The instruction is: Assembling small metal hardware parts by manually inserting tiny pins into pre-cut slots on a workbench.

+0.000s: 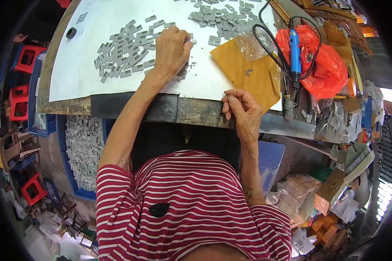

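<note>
My left hand (172,51) reaches over the white sheet (80,65) on the table, fingers curled down. Its fingertips are hidden, so what they hold cannot be seen. A small grey rectangular piece (193,40) lies beside its thumb, and many like it form a loose cluster (126,48) to the left. Below its wrist is a small heap of tiny dark parts (181,75), some scattered to the right. At the table's front edge my right hand (247,111) is closed, thumb against the fingers; anything pinched there is too small to make out.
A second grey pile (224,19) lies at the back. On the right are a brown paper envelope (248,65), a blue corded pen-shaped tool (295,52) and a red plastic bag (329,71). A blue crate (76,185) full of grey pieces stands below left.
</note>
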Tool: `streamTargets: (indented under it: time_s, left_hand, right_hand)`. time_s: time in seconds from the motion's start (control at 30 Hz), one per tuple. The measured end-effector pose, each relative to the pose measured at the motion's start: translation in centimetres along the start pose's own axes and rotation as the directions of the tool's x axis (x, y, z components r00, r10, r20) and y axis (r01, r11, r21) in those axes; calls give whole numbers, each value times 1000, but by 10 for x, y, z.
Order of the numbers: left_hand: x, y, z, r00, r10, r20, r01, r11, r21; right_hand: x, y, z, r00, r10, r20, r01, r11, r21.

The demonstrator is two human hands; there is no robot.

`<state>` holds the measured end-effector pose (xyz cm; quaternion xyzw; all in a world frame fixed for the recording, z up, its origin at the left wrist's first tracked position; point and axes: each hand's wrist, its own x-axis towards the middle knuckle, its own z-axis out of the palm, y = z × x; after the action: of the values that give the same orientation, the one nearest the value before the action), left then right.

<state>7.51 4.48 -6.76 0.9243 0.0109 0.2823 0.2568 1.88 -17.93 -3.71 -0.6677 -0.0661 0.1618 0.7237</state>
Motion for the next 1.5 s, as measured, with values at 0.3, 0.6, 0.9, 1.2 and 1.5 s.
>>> streamTargets:
  time_s: [0.3, 0.6, 0.9, 1.2, 1.5]
  left_hand:
    - [0, 2, -3, 1000, 26, -8, -26, 998, 56]
    - [12, 18, -4, 996, 87, 34, -85, 994, -74]
    - [29, 27, 25, 975, 172, 139, -158, 982, -106]
    - [31, 35, 37, 961, 197, 195, -199, 980, -12]
    - [23, 33, 31, 957, 223, 185, -227, 974, 0]
  right_hand:
    - [0, -1, -2, 1000, 14, 7, -14, 1000, -3]
    - [-13, -37, 2, 997, -10, 77, 11, 1000, -14]
    - [-50, -111, 22, 686, -628, 369, 662, 748, 43]
    - [-80, -171, 45, 871, -363, 332, 318, 930, 185]
    - [-60, -140, 37, 618, -683, 390, 325, 673, 664]
